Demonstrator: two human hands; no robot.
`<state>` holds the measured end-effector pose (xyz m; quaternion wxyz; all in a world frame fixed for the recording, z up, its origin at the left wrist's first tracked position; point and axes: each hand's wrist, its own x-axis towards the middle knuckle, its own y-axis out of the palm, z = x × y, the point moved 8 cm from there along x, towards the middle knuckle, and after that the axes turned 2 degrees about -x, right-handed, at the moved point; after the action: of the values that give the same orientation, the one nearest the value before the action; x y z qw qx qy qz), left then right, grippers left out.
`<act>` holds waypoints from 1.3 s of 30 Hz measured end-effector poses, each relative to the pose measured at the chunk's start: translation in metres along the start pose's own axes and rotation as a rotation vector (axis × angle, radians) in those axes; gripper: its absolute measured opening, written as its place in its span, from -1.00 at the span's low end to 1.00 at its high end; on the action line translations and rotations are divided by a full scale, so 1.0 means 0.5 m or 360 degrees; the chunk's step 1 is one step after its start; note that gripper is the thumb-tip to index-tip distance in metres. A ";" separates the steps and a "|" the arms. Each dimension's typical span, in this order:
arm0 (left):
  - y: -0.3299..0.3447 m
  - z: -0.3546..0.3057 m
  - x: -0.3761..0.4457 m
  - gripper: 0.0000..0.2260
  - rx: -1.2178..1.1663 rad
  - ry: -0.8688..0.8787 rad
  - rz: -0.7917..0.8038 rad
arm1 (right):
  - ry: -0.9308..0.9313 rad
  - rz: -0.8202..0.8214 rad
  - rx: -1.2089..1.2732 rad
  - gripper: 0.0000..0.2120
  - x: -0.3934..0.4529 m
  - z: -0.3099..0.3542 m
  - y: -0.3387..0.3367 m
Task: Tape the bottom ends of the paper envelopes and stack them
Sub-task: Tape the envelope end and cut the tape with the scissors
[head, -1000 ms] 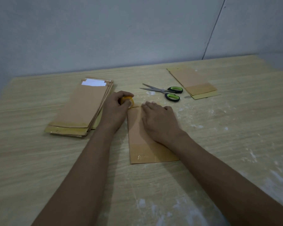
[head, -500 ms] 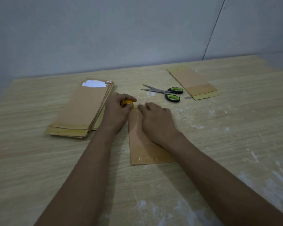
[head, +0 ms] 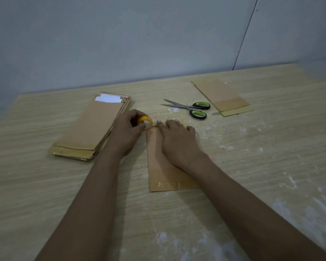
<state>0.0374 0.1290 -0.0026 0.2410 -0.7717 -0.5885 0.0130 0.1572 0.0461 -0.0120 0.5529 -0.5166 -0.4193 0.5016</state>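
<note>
A brown paper envelope [head: 158,176] lies flat in the middle of the wooden table [head: 45,194], its near end glossy with tape. My left hand [head: 126,134] grips a yellow tape roll [head: 145,122] at the envelope's far left corner. A short strip of tape runs from the roll to the right along the far edge. My right hand [head: 179,142] lies on the envelope with its fingers flat, fingertips pressing at that far edge. My right forearm hides much of the envelope's right side.
A stack of brown envelopes [head: 92,129] with a white slip on top lies to the left. Green-handled scissors [head: 192,108] rest behind my right hand, blades pointing left. Two more envelopes [head: 222,97] lie at the back right. White powder marks the table's right side.
My left hand has tilted the tape roll up and shifted slightly left, so more of the roll shows. My right hand's fingertips have crept toward the far left corner of the envelope.
</note>
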 end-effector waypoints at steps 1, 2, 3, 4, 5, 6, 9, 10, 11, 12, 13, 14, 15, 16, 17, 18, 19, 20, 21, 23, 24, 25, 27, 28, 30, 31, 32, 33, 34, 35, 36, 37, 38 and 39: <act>0.000 -0.001 -0.002 -0.85 -0.0027 0.0004 0.0006 | -0.0002 0.0012 -0.0017 -0.48 0.001 0.001 0.001; -0.002 0.000 -0.002 -0.84 -0.0049 0.0009 -0.0003 | -0.0005 0.0028 -0.0035 -0.48 0.001 0.002 0.001; -0.004 0.002 -0.002 -0.83 -0.0063 0.0019 -0.0027 | -0.0005 0.0047 -0.0059 -0.48 0.002 0.004 0.001; -0.008 0.004 -0.001 -0.82 -0.0054 0.0025 -0.0066 | -0.0004 0.0067 -0.0084 -0.48 0.003 0.006 0.001; -0.013 0.005 -0.001 -0.79 -0.0038 0.0032 -0.0102 | 0.0002 0.0088 -0.0107 -0.48 0.004 0.008 0.001; -0.016 0.004 -0.001 -0.77 -0.0006 0.0039 -0.0127 | 0.0009 0.0108 -0.0123 -0.48 0.006 0.009 0.002; -0.018 0.000 -0.004 -0.76 0.0115 0.0098 -0.0177 | 0.0037 0.0132 -0.0109 -0.48 0.008 0.013 0.006; -0.020 0.001 -0.004 -0.75 0.0128 0.0105 -0.0193 | 0.0048 0.0125 -0.0087 -0.48 0.007 0.013 0.006; -0.021 0.003 -0.003 -0.75 0.0113 0.0099 -0.0204 | 0.0053 0.0120 -0.0068 -0.47 0.007 0.013 0.007; -0.023 0.006 -0.003 -0.76 0.0089 0.0079 -0.0211 | 0.0051 0.0119 -0.0057 -0.45 0.006 0.014 0.007; -0.025 0.008 -0.002 -0.76 0.0065 0.0062 -0.0212 | 0.0045 0.0121 -0.0057 -0.44 0.006 0.014 0.006; -0.025 0.011 -0.002 -0.77 0.0052 0.0048 -0.0206 | 0.0037 0.0129 -0.0066 -0.44 0.006 0.015 0.007; -0.024 0.011 -0.002 -0.78 0.0043 0.0041 -0.0194 | 0.0032 0.0137 -0.0082 -0.44 0.005 0.016 0.007; -0.023 0.012 -0.002 -0.78 0.0035 0.0039 -0.0181 | 0.0026 0.0145 -0.0102 -0.45 0.006 0.018 0.008; -0.022 0.013 -0.003 -0.78 0.0014 0.0040 -0.0164 | 0.0025 0.0149 -0.0122 -0.46 0.007 0.018 0.008; -0.021 0.017 -0.003 -0.78 -0.0019 0.0032 -0.0143 | 0.0024 0.0155 -0.0138 -0.46 0.007 0.019 0.009; -0.021 0.022 -0.002 -0.78 -0.0060 0.0016 -0.0117 | 0.0024 0.0162 -0.0147 -0.47 0.008 0.020 0.010; -0.022 0.026 0.000 -0.78 -0.0092 0.0001 -0.0086 | 0.0025 0.0170 -0.0152 -0.47 0.008 0.020 0.010; -0.023 0.027 0.003 -0.79 -0.0105 0.0001 -0.0056 | 0.0027 0.0176 -0.0157 -0.46 0.008 0.020 0.010; -0.026 0.027 0.005 -0.79 -0.0096 0.0028 -0.0031 | 0.0034 0.0197 -0.0168 -0.45 0.008 0.021 0.010; -0.025 0.027 0.005 -0.79 -0.0095 0.0041 -0.0034 | 0.0038 0.0206 -0.0172 -0.45 0.009 0.021 0.010; -0.025 0.028 0.004 -0.79 -0.0096 0.0046 -0.0045 | 0.0042 0.0211 -0.0173 -0.45 0.009 0.022 0.010; -0.023 0.029 0.001 -0.78 -0.0141 0.0043 -0.0066 | 0.0040 0.0211 -0.0165 -0.45 0.010 0.023 0.011; -0.023 0.030 0.000 -0.78 -0.0172 0.0037 -0.0079 | 0.0039 0.0207 -0.0161 -0.45 0.011 0.022 0.012; -0.029 0.029 0.000 -0.75 -0.0213 0.0031 -0.0109 | 0.0039 0.0195 -0.0150 -0.46 0.010 0.020 0.012; -0.032 0.028 0.000 -0.74 -0.0226 0.0028 -0.0120 | 0.0040 0.0189 -0.0133 -0.46 0.010 0.019 0.011; -0.033 0.026 -0.001 -0.74 -0.0237 0.0024 -0.0123 | 0.0042 0.0187 -0.0111 -0.45 0.009 0.018 0.011; -0.033 0.025 -0.002 -0.74 -0.0242 0.0022 -0.0126 | 0.0043 0.0187 -0.0091 -0.44 0.007 0.018 0.011; -0.033 0.023 -0.002 -0.74 -0.0242 0.0024 -0.0125 | 0.0041 0.0186 -0.0079 -0.43 0.006 0.018 0.011; -0.032 0.022 -0.002 -0.74 -0.0233 0.0028 -0.0121 | 0.0037 0.0187 -0.0077 -0.42 0.006 0.018 0.011; -0.031 0.021 -0.003 -0.74 -0.0219 0.0031 -0.0116 | 0.0032 0.0188 -0.0082 -0.42 0.006 0.018 0.010; -0.032 0.021 -0.003 -0.75 -0.0201 0.0034 -0.0112 | 0.0026 0.0191 -0.0091 -0.42 0.006 0.018 0.010; -0.032 0.021 -0.004 -0.76 -0.0187 0.0038 -0.0106 | 0.0022 0.0200 -0.0105 -0.42 0.007 0.019 0.011; -0.032 0.022 -0.003 -0.76 -0.0172 0.0041 -0.0097 | 0.0017 0.0211 -0.0121 -0.43 0.008 0.020 0.012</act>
<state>0.0193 0.1344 -0.0067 0.2067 -0.7654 -0.6084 -0.0361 0.1471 0.0511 -0.0169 0.5008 -0.5665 -0.3999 0.5180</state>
